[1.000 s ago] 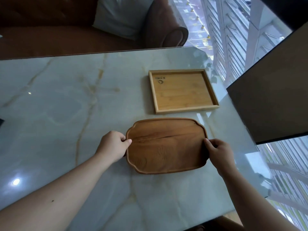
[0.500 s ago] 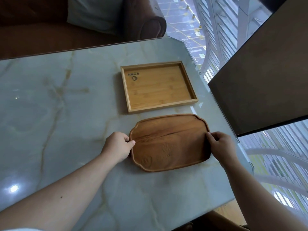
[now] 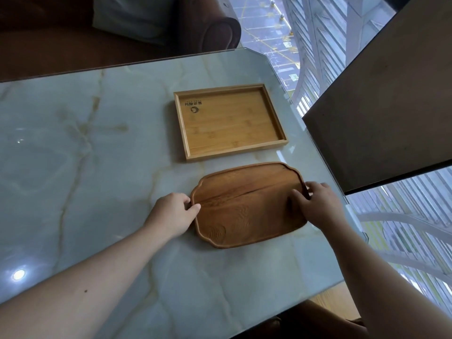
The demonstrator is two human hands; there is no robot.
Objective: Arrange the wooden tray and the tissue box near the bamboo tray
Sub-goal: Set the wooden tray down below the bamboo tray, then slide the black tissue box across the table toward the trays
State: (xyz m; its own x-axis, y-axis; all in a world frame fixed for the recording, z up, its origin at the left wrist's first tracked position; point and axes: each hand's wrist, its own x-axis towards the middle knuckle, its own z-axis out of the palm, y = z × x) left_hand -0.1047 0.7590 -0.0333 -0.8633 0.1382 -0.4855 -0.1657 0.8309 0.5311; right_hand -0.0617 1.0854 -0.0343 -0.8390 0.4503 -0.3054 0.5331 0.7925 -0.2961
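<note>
Both hands are on the wooden tray [image 3: 247, 206], one at each short end. The left hand [image 3: 174, 214] pinches the left rim, thumb on top and fingers curled under the edge. The right hand [image 3: 317, 206] is looser, thumb resting inside the tray and fingers draped over the right rim, so more of a light hold than a clamp.

The tray sits flat on the marble table [image 3: 85, 155], just in front of the bamboo tray [image 3: 228, 121], with a thin strip of tabletop between them, not touching. It's a bit skewed compared to the bamboo one.

Room-wise, the right side is tight: the table's right edge runs just past the right hand, and a dark panel [image 3: 381, 101] hangs over that corner. The left side is wide open marble. Tissue box isn't anywhere I can see.

Both forearms reach in from the near edge, angled toward each other, wrists low.
</note>
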